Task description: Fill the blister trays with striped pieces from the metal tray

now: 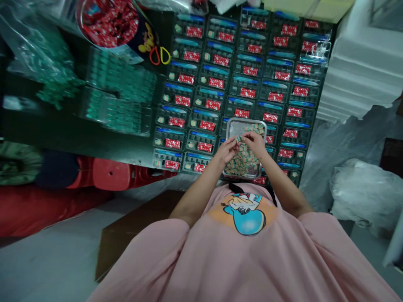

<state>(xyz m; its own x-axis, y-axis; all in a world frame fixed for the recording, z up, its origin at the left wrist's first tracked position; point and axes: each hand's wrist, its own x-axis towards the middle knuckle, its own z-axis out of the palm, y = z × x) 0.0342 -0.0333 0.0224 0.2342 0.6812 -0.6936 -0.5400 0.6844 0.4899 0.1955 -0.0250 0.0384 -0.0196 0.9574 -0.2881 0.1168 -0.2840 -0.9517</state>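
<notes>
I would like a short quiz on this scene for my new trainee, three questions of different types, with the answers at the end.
1. Fill in the colour: the bucket holds packets that are mainly ____.
2. True or false: both handles of the scissors have the same colour.
3. Choose one: the left hand and right hand work over
A) the red stool
B) the metal tray
C) the white foam

Key: 1. red; 2. false; 3. B
</notes>
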